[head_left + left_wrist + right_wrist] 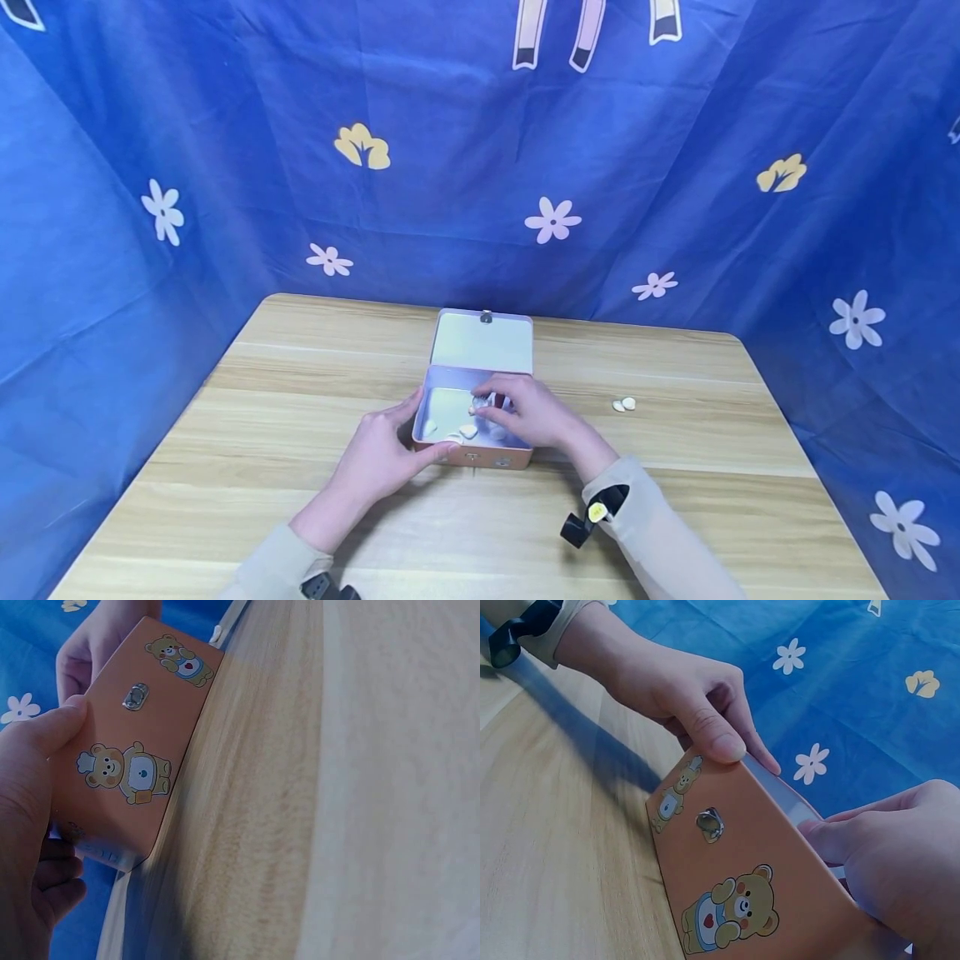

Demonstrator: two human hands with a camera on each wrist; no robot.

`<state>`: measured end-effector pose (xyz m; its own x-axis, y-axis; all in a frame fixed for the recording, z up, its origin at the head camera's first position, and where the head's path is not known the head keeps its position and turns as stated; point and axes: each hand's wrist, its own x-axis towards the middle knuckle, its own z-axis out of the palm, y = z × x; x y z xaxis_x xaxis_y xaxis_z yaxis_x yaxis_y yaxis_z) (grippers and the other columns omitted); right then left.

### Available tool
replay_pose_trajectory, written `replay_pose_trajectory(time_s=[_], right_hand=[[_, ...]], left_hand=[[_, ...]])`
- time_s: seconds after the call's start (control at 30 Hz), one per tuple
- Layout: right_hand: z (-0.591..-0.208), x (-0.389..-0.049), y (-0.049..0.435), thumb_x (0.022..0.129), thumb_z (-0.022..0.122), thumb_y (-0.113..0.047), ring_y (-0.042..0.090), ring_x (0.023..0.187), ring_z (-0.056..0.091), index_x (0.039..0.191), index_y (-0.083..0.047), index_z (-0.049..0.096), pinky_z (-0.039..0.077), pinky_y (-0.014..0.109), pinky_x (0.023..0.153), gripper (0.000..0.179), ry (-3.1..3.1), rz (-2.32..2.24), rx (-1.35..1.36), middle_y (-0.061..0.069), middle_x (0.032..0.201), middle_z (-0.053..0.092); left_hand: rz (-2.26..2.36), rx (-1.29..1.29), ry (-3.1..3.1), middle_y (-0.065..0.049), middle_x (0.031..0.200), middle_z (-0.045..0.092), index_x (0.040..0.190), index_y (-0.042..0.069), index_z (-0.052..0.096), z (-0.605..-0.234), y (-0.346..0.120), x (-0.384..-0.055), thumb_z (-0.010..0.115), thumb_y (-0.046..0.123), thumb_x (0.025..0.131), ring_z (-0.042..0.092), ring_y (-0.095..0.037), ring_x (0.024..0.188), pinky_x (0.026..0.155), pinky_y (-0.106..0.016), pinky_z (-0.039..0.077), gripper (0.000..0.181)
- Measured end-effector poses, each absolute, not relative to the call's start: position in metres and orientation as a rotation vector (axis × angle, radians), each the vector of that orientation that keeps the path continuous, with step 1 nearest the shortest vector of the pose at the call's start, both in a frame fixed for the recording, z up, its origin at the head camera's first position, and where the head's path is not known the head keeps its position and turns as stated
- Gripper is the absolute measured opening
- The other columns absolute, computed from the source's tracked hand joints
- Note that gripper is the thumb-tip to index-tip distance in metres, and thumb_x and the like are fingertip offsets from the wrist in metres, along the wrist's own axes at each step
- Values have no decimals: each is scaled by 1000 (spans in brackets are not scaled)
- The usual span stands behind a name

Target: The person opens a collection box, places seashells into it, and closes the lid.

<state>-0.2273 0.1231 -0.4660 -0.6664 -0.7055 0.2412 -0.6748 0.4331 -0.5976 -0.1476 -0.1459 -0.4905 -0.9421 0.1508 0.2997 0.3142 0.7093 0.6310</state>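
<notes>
An orange tin box (491, 459) with bear pictures and a small metal latch stands on the table, its white-lined lid (482, 342) raised at the back. My left hand (378, 454) grips its front left corner, thumb over the front rim and fingers along the left side. Inside the box lie small white shells (468, 431). My right hand (528, 408) reaches into the box over the right wall, thumb and fingertips around what looks like a small pale shell (481, 402). In the right wrist view the box wall (757, 825) hides those fingertips.
Two small white shells (628, 403) lie on the wooden table (675, 517), right of the box. A blue curtain (450, 192) with flowers hangs behind and along both sides of the table.
</notes>
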Motion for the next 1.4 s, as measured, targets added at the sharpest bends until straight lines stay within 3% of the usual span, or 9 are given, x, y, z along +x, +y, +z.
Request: replay_pose_trajectory(time_s=[0.27,0.57,0.8,1.03,1.13,1.3,1.4], right_hand=[[-464,-227,126,103,74,-19,15,99,66,127,-4,73,58,36,84,28,2607,-1073,-1282,6,115,73],[-445,-226,150,101,74,-12,27,101,67,126,-7,73,59,47,83,26,2646,-1253,-1348,0,117,71],[-437,-226,187,100,76,-11,28,104,69,126,-7,74,59,45,87,27,2755,-1250,-1224,6,125,72],[-442,-229,231,98,78,-12,26,104,69,127,-8,74,59,51,85,29,2893,-1213,-1068,7,129,71],[-450,-233,252,98,77,-10,25,102,68,125,-7,74,58,51,84,28,2937,-1206,-996,7,126,72],[-467,-238,283,95,80,-7,21,97,66,122,-6,76,59,42,79,27,2999,-1190,-859,6,117,74],[-476,-239,297,94,81,-3,22,94,65,120,-3,76,60,40,77,27,3008,-1207,-808,11,113,73]], left_hand=[[-1024,-396,-2672,-28,135,63,151,0,56,-492,-146,-149,82,76,76,46,-4,49,79,-37,58,110],[-1031,-374,-2681,-27,137,62,150,-1,55,-494,-148,-151,81,77,74,47,-8,51,81,-38,57,112],[-1020,-379,-2666,-25,137,62,149,-2,56,-494,-148,-153,82,76,74,65,-18,83,82,-39,57,112],[-1042,-374,-2676,-26,138,61,150,-2,55,-494,-148,-153,81,78,74,53,-12,58,82,-38,57,113],[-1044,-375,-2673,-25,138,62,150,-2,55,-494,-148,-152,81,78,74,55,-8,63,81,-38,57,114],[-1052,-375,-2671,-25,138,62,150,-2,55,-495,-147,-151,81,78,74,54,-11,58,82,-39,57,114],[-1041,-385,-2659,-25,137,63,150,-1,55,-496,-146,-151,81,78,74,66,-15,73,89,-43,60,113]])
